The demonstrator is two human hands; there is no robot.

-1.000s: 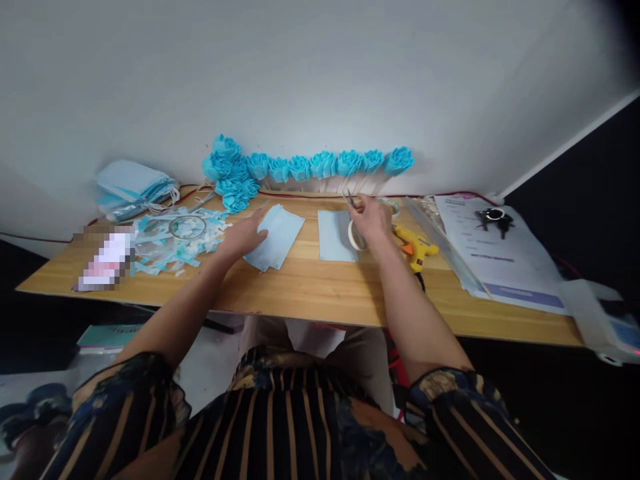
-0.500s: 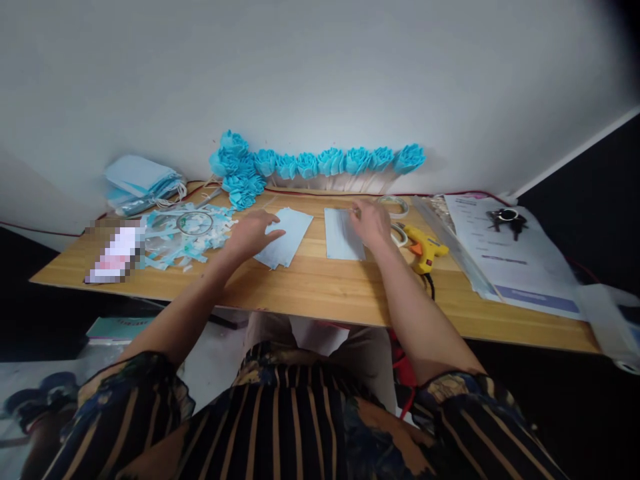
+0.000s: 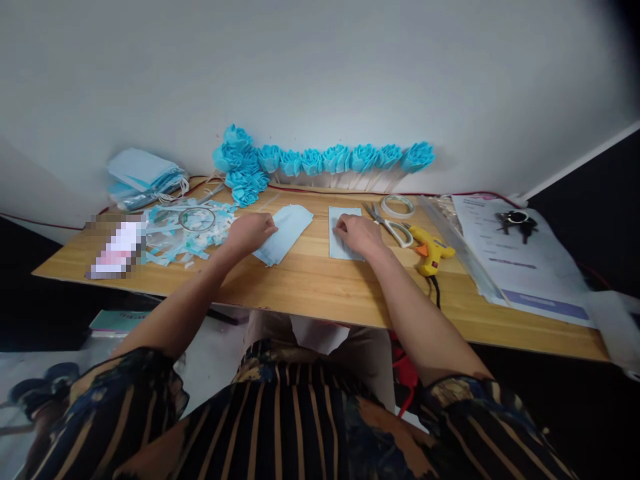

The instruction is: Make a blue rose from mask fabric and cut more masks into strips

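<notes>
My left hand (image 3: 251,233) is closed, its fingertips pressed together at the left edge of a slanted stack of light blue fabric sheets (image 3: 287,233). Whether a sheet is between those fingers I cannot see. Over a second light blue fabric sheet (image 3: 344,251), which lies straight on the table, my right hand (image 3: 359,235) has its fingers curled and pinched at the surface. Just beyond the right hand are scissors (image 3: 397,231) with pale handles. A yellow glue gun (image 3: 431,252) with an orange nozzle lies to their right.
Blue fabric flowers (image 3: 335,159) on pale sticks line the wall. Offcuts (image 3: 175,233) and a phone (image 3: 115,250) lie on the left, with folded masks (image 3: 145,175) behind. Tape (image 3: 398,207), a printed sheet (image 3: 525,273) and keys (image 3: 517,223) are on the right.
My left hand has gone from spread fingers to closed at the stack. My right hand has moved left and slightly down over its sheet, uncovering the scissors.
</notes>
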